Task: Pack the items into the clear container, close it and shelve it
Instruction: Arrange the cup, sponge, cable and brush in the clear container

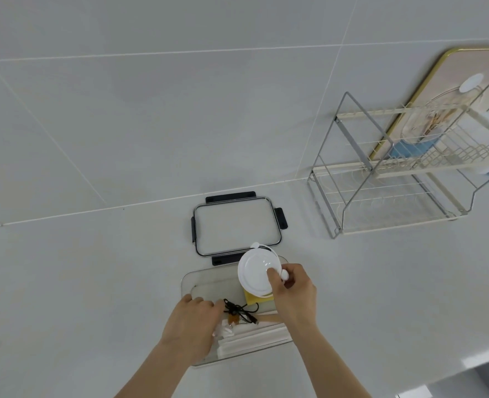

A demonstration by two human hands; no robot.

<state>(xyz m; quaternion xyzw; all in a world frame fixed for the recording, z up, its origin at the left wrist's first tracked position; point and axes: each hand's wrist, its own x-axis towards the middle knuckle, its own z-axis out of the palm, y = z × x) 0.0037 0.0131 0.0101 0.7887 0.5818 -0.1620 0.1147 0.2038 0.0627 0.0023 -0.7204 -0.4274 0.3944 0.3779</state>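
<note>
The clear container (190, 278) lies on the white counter in front of me. Inside it are a black cable (239, 308), white flat packets (254, 336) and a yellow block (251, 297). My right hand (292, 291) holds a round white disc-shaped item (254, 275) over the container's far right corner, above the yellow block. My left hand (193, 320) rests inside the container at its near left, fingers by the cable; I cannot tell whether it grips anything. The container's lid (236, 225), clear with black clips, lies flat just behind the container.
A two-tier wire rack (395, 179) stands at the back right against the tiled wall, with a gold-framed board (427, 81) leaning behind it. The counter's front edge runs at the lower right.
</note>
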